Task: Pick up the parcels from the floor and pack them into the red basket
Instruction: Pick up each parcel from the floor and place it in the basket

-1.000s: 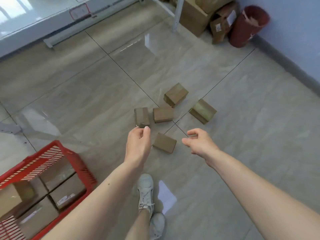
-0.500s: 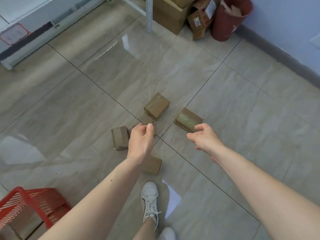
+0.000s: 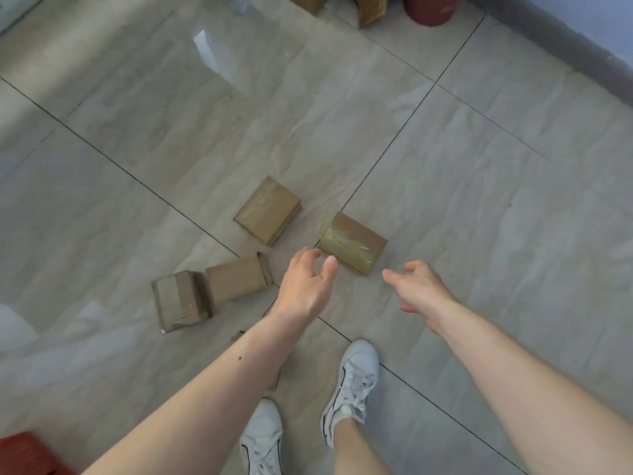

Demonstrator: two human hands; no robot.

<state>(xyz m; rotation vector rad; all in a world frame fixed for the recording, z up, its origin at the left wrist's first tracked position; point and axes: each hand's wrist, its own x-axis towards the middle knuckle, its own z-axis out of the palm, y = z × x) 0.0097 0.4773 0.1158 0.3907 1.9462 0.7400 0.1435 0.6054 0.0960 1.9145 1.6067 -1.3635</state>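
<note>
Your left hand (image 3: 305,286) and right hand (image 3: 419,289) hover empty, fingers loosely spread. The taped parcel (image 3: 352,243) lies just beyond them on the floor (image 3: 479,200).

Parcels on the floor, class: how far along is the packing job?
Done: cannot tell; only a corner of the red basket shows. In hand: nothing; left hand and right hand reach, empty, toward the taped parcel. Left: at least four parcels on the floor.

A storeroom or parcel depot, by the look of it — glossy grey floor tiles (image 3: 445,186), taped cardboard parcels (image 3: 352,243) scattered loose, more cartons (image 3: 371,8) stacked by a blue-grey wall (image 3: 582,25) beside a dark red bin (image 3: 431,10).
</note>
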